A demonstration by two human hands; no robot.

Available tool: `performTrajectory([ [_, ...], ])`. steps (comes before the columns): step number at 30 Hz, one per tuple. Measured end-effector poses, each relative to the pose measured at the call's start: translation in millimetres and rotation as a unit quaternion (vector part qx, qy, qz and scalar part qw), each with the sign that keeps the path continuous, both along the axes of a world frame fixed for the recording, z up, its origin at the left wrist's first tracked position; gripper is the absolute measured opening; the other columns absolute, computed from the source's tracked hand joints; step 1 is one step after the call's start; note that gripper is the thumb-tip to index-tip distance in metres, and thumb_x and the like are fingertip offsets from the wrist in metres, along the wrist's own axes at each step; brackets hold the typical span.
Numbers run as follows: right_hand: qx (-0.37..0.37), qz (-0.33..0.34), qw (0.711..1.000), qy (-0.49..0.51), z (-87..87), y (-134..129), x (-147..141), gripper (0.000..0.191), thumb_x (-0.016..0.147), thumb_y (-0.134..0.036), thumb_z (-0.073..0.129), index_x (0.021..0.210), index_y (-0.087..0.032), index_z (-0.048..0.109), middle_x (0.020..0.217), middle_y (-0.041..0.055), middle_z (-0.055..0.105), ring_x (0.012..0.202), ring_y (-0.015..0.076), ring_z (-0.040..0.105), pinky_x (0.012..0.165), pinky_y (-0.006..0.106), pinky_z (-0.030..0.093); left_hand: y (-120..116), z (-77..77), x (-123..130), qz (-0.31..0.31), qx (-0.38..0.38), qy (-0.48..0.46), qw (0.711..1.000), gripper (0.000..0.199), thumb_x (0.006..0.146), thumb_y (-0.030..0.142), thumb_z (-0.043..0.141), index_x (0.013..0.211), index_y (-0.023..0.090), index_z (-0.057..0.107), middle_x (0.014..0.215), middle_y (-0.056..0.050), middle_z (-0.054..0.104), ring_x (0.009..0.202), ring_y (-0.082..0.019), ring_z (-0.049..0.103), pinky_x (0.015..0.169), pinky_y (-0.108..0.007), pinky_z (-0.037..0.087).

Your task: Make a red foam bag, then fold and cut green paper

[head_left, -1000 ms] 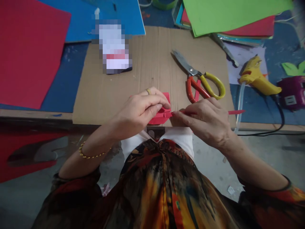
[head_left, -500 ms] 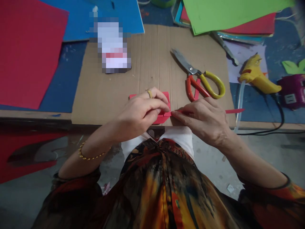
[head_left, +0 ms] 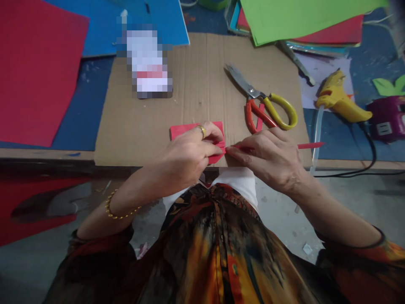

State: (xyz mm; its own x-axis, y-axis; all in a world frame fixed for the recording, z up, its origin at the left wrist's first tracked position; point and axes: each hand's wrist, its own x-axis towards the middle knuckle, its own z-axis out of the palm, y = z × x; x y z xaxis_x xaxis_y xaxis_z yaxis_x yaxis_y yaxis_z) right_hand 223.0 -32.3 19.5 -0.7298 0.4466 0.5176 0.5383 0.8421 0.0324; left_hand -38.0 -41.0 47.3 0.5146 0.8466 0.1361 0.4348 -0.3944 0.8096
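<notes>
A piece of red paper (head_left: pixel 181 130) lies near the front edge of the cardboard, with narrow strips across its right side. My left hand (head_left: pixel 193 150) rests over it, thumb and fingers closed on the paper's right part. A thin red paper strip (head_left: pixel 311 145) runs under my right hand (head_left: pixel 268 152), which pinches it close to the paper's right edge. The strip's tapered far end sticks out to the right, past the knuckles. Scissors (head_left: pixel 251 90) with red and yellow handles lie just beyond my right hand, over another short red strip (head_left: pixel 260 117).
Cardboard (head_left: pixel 142 126) covers the middle of the blue table. A phone-like, pixelated object (head_left: pixel 150 63) lies on it. To the right are a yellow glue gun (head_left: pixel 344 99) and a purple object (head_left: pixel 386 118). Green sheets (head_left: pixel 300 19) and a large red sheet (head_left: pixel 38 71) lie farther out.
My left hand has shifted its fingers on the red paper, baring more of its strips. My right hand holds nearly the same place. The whole view has shifted slightly.
</notes>
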Motion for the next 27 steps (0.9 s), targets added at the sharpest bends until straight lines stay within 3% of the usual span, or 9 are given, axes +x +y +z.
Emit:
performTrajectory([
  [10,-0.042,-0.028,0.998,-0.041,5.2,-2.3,-1.3,0.023,0.114,-0.027,0.053,0.112,-0.029,0.076,0.095,0.0005,0.073,0.081,0.0175,0.06,0.074,0.037,0.042,-7.1,-6.2,1.6,-0.034,0.053,0.032,0.997,0.027,0.097,0.014,0.048,0.097,0.023,0.073,0.117,-0.007,0.074,0.111,-0.024,0.07,0.095,-0.039,0.061],
  [15,-0.088,-0.054,0.993,-0.059,6.8,-1.9,-2.5,0.028,0.115,-0.032,0.05,0.105,-0.029,0.077,0.097,0.0016,0.072,0.084,0.019,0.059,0.076,0.039,0.041,-6.9,-5.1,1.1,-0.047,0.048,0.039,0.997,0.026,0.095,0.013,0.049,0.093,0.024,0.072,0.118,-0.007,0.074,0.108,-0.024,0.069,0.092,-0.039,0.061],
  [27,-0.088,-0.021,0.995,-0.041,4.4,3.5,0.7,0.033,0.117,-0.033,0.046,0.111,-0.028,0.078,0.096,0.0014,0.07,0.084,0.0171,0.058,0.077,0.039,0.042,-3.6,-2.0,1.9,-0.024,0.028,0.039,0.999,0.023,0.1,0.018,0.048,0.1,0.025,0.071,0.109,-0.005,0.074,0.103,-0.023,0.069,0.092,-0.039,0.06],
])
